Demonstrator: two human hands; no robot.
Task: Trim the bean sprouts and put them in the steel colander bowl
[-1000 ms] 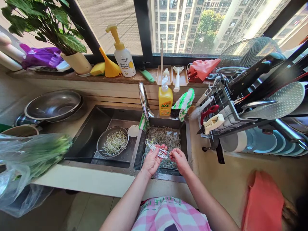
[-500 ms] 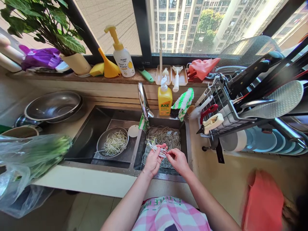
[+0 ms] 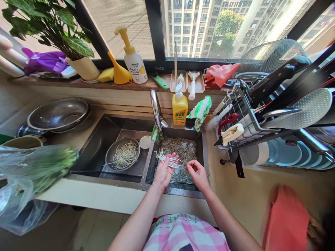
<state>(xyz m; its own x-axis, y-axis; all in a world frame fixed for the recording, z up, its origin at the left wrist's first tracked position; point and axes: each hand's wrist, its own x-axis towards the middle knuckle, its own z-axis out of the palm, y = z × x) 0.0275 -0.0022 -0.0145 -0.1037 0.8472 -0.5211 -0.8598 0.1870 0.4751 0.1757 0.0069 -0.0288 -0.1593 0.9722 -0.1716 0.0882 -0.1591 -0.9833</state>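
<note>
A small bunch of bean sprouts (image 3: 169, 160) lies across the fingers of my left hand (image 3: 164, 174), the thumb pressed on it. To its right, my right hand (image 3: 198, 175) has thumb and forefinger pinched together; what sits between them is too small to make out. Both hands are above the right sink basin (image 3: 201, 150), where a tangle of thin roots and sprouts (image 3: 180, 143) lies in water. In the left basin (image 3: 95, 148), a round metal strainer bowl (image 3: 106, 157) holds a heap of bean sprouts (image 3: 126, 155).
The faucet (image 3: 156, 108) rises behind the basins, beside a yellow soap bottle (image 3: 180, 109). A wire rack (image 3: 243, 108) with knives and utensils stands right, above bowls (image 3: 288, 153). Bagged greens (image 3: 52, 164) and a wok (image 3: 57, 114) are on the left.
My right hand has moved right, away from the sprouts, opening a gap between the hands. My left hand has shifted slightly left, its bunch more spread out.
</note>
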